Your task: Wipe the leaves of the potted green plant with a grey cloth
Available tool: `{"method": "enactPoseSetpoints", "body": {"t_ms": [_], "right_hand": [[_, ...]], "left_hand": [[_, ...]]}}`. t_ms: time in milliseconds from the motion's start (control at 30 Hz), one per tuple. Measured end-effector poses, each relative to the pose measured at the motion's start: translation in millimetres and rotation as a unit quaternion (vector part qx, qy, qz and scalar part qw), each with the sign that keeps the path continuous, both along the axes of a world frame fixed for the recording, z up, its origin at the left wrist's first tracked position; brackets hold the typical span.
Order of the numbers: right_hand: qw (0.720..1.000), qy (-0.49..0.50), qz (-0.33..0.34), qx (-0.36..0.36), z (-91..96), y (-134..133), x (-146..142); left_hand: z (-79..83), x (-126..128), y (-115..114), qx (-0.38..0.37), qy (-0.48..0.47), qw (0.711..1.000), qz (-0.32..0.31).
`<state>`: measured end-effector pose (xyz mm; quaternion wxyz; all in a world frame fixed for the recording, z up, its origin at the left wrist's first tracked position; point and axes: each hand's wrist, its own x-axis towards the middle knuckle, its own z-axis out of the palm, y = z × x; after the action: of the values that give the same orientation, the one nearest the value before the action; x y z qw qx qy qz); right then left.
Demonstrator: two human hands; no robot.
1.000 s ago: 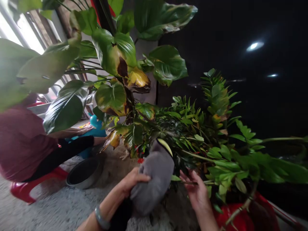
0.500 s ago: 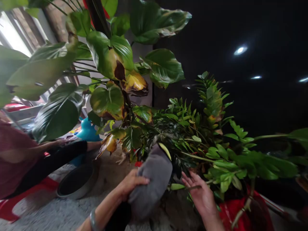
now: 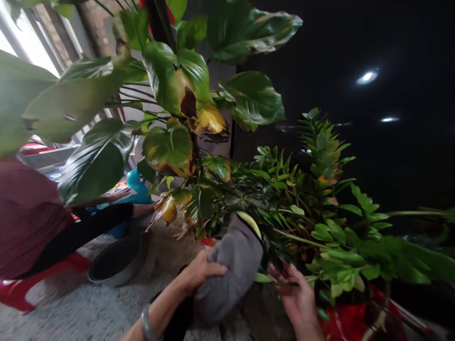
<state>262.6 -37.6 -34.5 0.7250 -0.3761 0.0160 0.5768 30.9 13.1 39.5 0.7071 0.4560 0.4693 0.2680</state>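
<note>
My left hand (image 3: pixel 199 273) is closed on a grey cloth (image 3: pixel 232 265), thumb on top and the other fingers partly hidden behind the folds. The cloth bulges forward into the dark leaves, and a yellow-green leaf (image 3: pixel 250 224) shows along its upper edge. Right of the cloth, my right hand (image 3: pixel 297 294) is palm up with its fingers apart and slightly bent under the foliage. A thin stalk with a green leaf (image 3: pixel 263 278) crosses in front of those fingers. Whether they touch the dark leaves behind, I cannot tell.
Large-leaved plant (image 3: pixel 174 80) rises at upper left, some leaves yellowed. Bushy green plants (image 3: pixel 323 237) spread right, above a red wrapping (image 3: pixel 344 319). A person in a maroon top (image 3: pixel 31 213) sits on a red stool (image 3: pixel 17 291), near a grey basin (image 3: pixel 117 263) and a blue object (image 3: pixel 137 187).
The view has shifted slightly, so most things sit further right. My right fingers have curled a little more among the leaves. My left hand keeps its hold on the cloth.
</note>
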Motion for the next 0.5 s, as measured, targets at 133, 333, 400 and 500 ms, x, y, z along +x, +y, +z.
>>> {"method": "enactPoseSetpoints", "body": {"t_ms": [133,333,400,500], "right_hand": [[0.999,-0.014,-0.024,-0.034,-13.1,2.0,-4.8],[0.999,-0.024,-0.037,-0.018,-18.2,5.9,-12.3],[0.999,-0.022,-0.03,-0.009,-17.8,6.5,-14.6],[1.0,-0.012,-0.024,0.001,-18.2,6.7,-17.3]], "left_hand": [[-1.4,-12.9,-21.9,0.002,0.089,0.986,-0.142],[28.8,-29.5,-12.9,0.017,-0.041,0.997,0.062],[27.9,-19.4,-4.8,0.036,-0.043,0.989,0.136],[13.5,-1.7,-2.7,0.084,0.03,0.992,0.095]]}}
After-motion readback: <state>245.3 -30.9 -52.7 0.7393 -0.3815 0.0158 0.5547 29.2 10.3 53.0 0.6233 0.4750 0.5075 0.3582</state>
